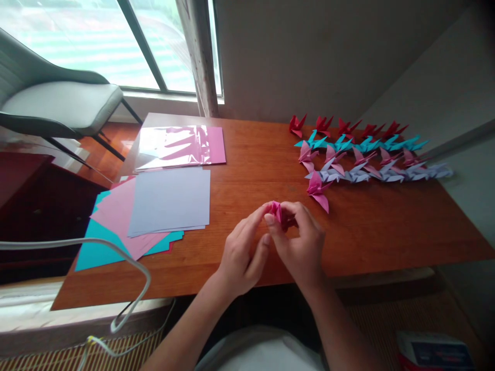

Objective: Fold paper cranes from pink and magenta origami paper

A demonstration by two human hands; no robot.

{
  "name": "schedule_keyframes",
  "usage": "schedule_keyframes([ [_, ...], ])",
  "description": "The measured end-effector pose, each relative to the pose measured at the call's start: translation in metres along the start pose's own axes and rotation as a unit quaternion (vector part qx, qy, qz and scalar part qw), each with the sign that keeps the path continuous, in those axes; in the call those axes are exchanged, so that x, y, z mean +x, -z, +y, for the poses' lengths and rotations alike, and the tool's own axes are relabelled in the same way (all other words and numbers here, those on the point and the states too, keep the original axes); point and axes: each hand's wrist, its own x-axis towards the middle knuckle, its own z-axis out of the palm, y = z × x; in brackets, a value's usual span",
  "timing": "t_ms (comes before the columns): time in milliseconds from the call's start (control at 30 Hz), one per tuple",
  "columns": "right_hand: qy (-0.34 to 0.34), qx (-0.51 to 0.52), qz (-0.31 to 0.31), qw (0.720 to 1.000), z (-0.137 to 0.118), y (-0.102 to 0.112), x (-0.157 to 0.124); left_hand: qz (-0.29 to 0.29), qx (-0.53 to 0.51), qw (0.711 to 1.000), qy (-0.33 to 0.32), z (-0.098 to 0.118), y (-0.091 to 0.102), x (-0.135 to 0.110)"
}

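Both my hands meet over the near middle of the wooden table (371, 232). My left hand (242, 252) and my right hand (299, 242) pinch a small folded pink paper piece (276, 210) between their fingertips, held just above the tabletop. A finished pink paper crane (319, 189) lies just beyond my right hand. Behind it stand rows of folded cranes: red (344, 126), teal (363, 143), pink (359, 156) and pale lavender (382, 172).
A stack of loose paper sheets, lavender (170, 200) over pink and teal (93, 252), lies at the left. A clear plastic sleeve of pink paper (181, 146) sits behind it. A grey chair (58, 105) stands by the window. A white cable (127, 268) hangs off the table's near left edge.
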Motion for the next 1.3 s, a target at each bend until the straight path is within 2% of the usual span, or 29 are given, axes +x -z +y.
schedule_keyframes([
  [100,-0.056,0.11,-0.064,0.99,-0.001,0.002,-0.002,-0.006,-0.045,0.999,0.027,0.002,0.002,0.002],
  [200,-0.118,0.196,-0.106,0.968,0.001,0.005,-0.006,0.018,-0.102,0.991,0.085,0.002,0.001,0.004],
  [333,-0.212,0.291,-0.127,0.924,0.004,0.005,-0.01,0.062,-0.186,0.966,0.167,0.001,-0.001,0.006],
  [400,-0.236,0.298,-0.113,0.918,0.006,0.005,-0.01,0.077,-0.219,0.951,0.206,0.001,-0.001,0.008],
  [533,-0.234,0.214,-0.046,0.947,0.013,0.009,-0.006,0.093,-0.26,0.924,0.266,0.002,0.0,0.011],
  [633,-0.205,0.196,-0.089,0.955,0.02,0.014,-0.001,0.072,-0.281,0.915,0.28,0.002,-0.001,0.013],
  [733,-0.184,0.195,-0.151,0.952,0.025,0.016,0.002,0.05,-0.314,0.903,0.29,0.002,-0.001,0.013],
  [800,-0.181,0.199,-0.156,0.951,0.025,0.017,0.002,0.045,-0.348,0.886,0.304,0.002,0.001,0.014],
  [900,-0.196,0.234,-0.132,0.943,0.022,0.014,0.0,0.04,-0.394,0.857,0.33,0.002,0.003,0.014],
  [1000,-0.233,0.296,-0.095,0.922,0.019,0.01,-0.003,0.022,-0.42,0.837,0.35,0.002,0.005,0.014],
  [1133,-0.26,0.342,-0.065,0.901,0.019,0.006,-0.006,0.001,-0.42,0.836,0.354,0.005,0.005,0.015],
  [1300,-0.251,0.32,-0.041,0.912,0.022,0.006,-0.009,-0.018,-0.417,0.839,0.35,0.007,0.005,0.016],
])
